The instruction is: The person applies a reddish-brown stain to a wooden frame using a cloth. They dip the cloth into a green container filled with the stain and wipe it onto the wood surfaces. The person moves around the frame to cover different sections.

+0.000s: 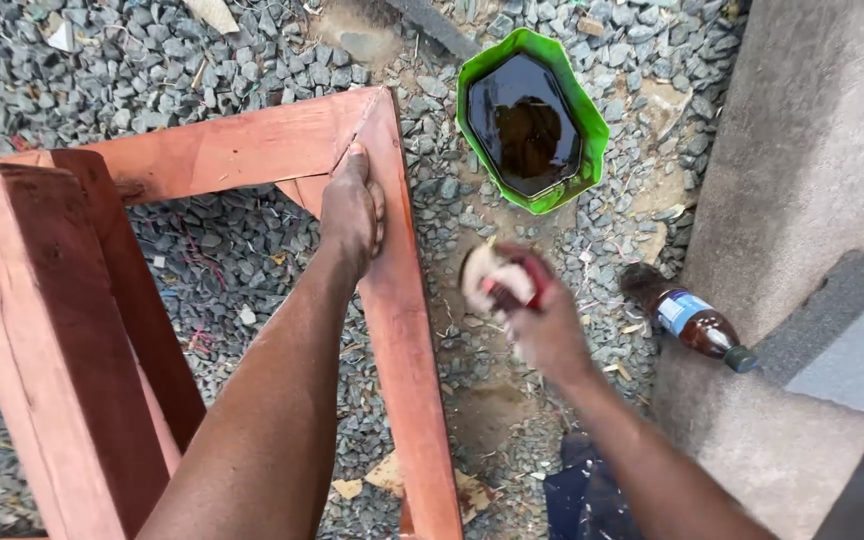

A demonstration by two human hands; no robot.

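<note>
Right hand [542,325] is curled tight around a brush [497,280], fingers wrapped about its red handle, blurred in the shot; the pale bristle end sticks out to the upper left, toward the frame, so the brush's long axis runs roughly from lower right to upper left. It hangs in the air just right of the wooden frame [402,330], not touching it. Left hand [354,210] lies flat on the frame's top corner, fingers straight and close together, pointing up the picture along the rail, palm pressed on the red-stained wood, gripping nothing. That rail runs from the corner down toward the bottom edge, with a second rail going off left from the same corner. Beyond the brush, up and right, sits a green container [592,130] of dark liquid on the gravel [202,60]. A brown plastic bottle [697,322] lies on its side beside the concrete wall [802,150], cap pointing lower right.
</note>
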